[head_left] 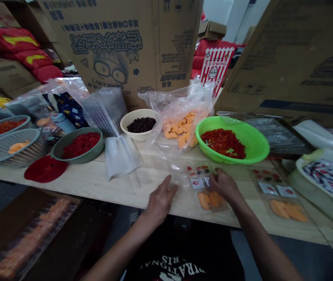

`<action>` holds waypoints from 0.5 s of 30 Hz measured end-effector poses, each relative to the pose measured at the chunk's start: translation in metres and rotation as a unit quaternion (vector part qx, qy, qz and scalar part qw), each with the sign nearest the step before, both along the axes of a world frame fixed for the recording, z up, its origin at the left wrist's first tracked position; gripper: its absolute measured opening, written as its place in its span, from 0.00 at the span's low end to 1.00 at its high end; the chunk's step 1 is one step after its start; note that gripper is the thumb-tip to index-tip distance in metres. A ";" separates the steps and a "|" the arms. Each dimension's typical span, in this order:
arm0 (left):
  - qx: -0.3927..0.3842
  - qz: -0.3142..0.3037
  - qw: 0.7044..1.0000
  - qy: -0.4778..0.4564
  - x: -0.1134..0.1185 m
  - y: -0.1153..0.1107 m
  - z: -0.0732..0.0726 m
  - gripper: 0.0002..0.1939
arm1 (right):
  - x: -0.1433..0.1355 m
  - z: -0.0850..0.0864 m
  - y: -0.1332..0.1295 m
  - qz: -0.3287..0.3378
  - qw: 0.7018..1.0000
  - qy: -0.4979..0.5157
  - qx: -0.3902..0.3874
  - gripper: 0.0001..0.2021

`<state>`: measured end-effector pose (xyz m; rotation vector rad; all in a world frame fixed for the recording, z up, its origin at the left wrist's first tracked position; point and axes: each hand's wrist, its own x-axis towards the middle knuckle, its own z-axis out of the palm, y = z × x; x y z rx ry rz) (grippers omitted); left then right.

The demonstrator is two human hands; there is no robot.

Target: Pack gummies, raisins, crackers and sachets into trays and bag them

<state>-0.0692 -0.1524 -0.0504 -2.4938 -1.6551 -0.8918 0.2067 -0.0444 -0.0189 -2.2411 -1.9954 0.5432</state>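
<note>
A long wooden surface (102, 183) runs across the room, with big cardboard boxes (119, 43) standing behind it. On the surface sit a bright green bowl (254, 146) of red fruit bits, a clear bag of orange slices (180, 127), a grey-green bowl (66, 154) of red pieces and a small cream bowl (131, 119) of dark berries.

Right in front of the person lies a clear snack tray (205, 187). It has orange slices at the near end, small white packets in the middle and little coloured bits at the far end. A second filled tray (280, 193) lies well off to the right.

The right hand (225, 185) rests on the right side of the clear snack tray, fingers curled down onto it. I cannot tell if it pinches the edge or only presses. The left hand (162, 199) lies flat and open just left of the tray, on a thin clear film, holding nothing.

To do this well, I think the right hand should keep the tray flat and still so nothing spills. The left hand should press the film smooth. Slow, gentle moves seem best, since the tray looks thin and bendy.
</note>
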 end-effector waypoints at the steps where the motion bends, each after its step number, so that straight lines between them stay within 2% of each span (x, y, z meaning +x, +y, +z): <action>1: -0.025 -0.016 0.999 0.015 0.015 0.003 -0.004 0.25 | -0.007 -0.003 -0.001 -0.004 1.000 0.017 -0.001 0.25; 3: -0.074 -0.026 0.996 0.031 0.037 0.010 -0.011 0.22 | -0.022 -0.007 -0.008 -0.013 0.995 0.094 0.003 0.22; 5: -0.103 -0.024 0.994 0.023 0.043 0.015 -0.014 0.22 | -0.036 -0.009 -0.016 -0.021 0.970 0.242 0.002 0.19; 8: -0.101 -0.034 0.994 -0.023 0.025 0.019 -0.008 0.19 | -0.044 -0.008 -0.025 -0.050 0.877 0.474 -0.057 0.16; 10: -0.042 -0.032 0.996 -0.068 0.000 0.022 0.006 0.16 | -0.040 -0.004 -0.026 -0.102 0.827 0.542 -0.110 0.17; 12: 0.059 0.002 0.993 -0.102 -0.027 0.025 0.029 0.17 | -0.028 0.006 -0.026 -0.152 0.792 0.574 -0.142 0.19; 13: 0.107 0.025 0.988 -0.105 -0.039 0.025 0.042 0.17 | -0.020 0.012 -0.026 -0.163 0.775 0.591 -0.151 0.20; 15: 0.175 0.061 0.979 -0.087 -0.057 0.024 0.069 0.16 | -0.006 0.029 -0.028 -0.143 0.743 0.631 -0.169 0.23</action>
